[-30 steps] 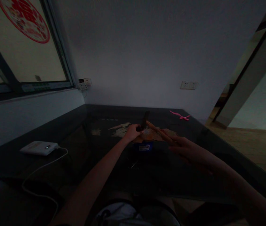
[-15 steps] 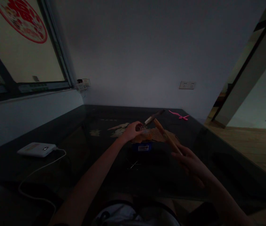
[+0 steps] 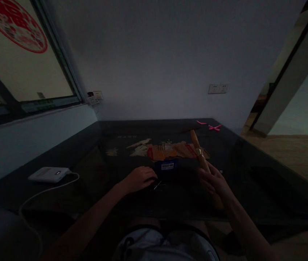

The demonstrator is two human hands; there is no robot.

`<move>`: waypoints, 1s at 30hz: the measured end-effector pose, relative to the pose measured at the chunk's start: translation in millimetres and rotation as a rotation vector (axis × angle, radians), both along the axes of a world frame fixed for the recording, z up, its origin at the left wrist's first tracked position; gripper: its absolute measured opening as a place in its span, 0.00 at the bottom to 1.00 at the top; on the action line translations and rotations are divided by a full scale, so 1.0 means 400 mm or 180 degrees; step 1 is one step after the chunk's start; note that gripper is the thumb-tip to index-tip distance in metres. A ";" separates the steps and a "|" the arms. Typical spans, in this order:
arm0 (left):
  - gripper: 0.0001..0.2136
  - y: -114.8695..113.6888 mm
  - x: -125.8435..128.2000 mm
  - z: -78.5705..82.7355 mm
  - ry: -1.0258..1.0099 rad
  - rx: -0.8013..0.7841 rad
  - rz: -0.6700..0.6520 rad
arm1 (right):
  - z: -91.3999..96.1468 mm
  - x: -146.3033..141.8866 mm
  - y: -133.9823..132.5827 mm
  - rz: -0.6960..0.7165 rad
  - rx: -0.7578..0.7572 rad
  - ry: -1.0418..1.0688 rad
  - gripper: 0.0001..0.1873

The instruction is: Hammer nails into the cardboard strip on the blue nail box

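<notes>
My right hand (image 3: 212, 179) is wrapped round the wooden handle of a hammer (image 3: 201, 157), which is raised and tilted; its dark head barely shows against the table. My left hand (image 3: 140, 178) lies low over the table with fingers extended, fingertips close to a few thin loose nails (image 3: 157, 185). Beyond it, a flat brown piece with red patterning (image 3: 179, 150), perhaps cardboard, rests on a blue box with a white label (image 3: 167, 166). Several thin nails (image 3: 161, 146) stand upright at the left part of the brown piece.
A white power bank (image 3: 49, 174) with a white cable lies at the left of the dark glossy table (image 3: 121, 130). Pink ribbon-like pieces (image 3: 214, 127) lie at the far right. A dark flat object (image 3: 276, 185) is on the right side. The wall closes off the back.
My left hand has left the brown piece and come down toward me, beside the loose nails. My right hand still grips the hammer, now held more upright. The view has shifted slightly.
</notes>
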State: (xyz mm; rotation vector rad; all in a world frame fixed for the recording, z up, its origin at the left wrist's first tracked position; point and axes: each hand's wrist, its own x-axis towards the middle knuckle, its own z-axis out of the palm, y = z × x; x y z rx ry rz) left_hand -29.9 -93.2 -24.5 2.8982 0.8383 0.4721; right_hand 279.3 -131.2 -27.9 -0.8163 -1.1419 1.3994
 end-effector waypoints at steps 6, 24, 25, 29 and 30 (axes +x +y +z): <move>0.07 0.019 -0.008 -0.018 0.0306 -0.0391 -0.0018 | 0.003 -0.002 -0.006 0.0053 -0.0046 -0.0056 0.24; 0.06 0.053 -0.043 -0.004 0.1165 0.0571 0.0262 | 0.005 -0.003 -0.012 -0.0047 -0.0081 -0.0110 0.26; 0.06 0.046 -0.047 0.004 0.1076 0.0545 0.0290 | 0.006 -0.003 -0.012 -0.0065 -0.0092 -0.0127 0.26; 0.07 0.014 -0.041 0.051 0.0554 0.0416 0.0102 | 0.003 -0.002 -0.010 -0.0023 -0.0076 -0.0150 0.27; 0.07 0.009 -0.034 0.064 0.0359 0.0402 0.0021 | 0.001 -0.001 -0.009 0.0000 -0.0058 -0.0148 0.27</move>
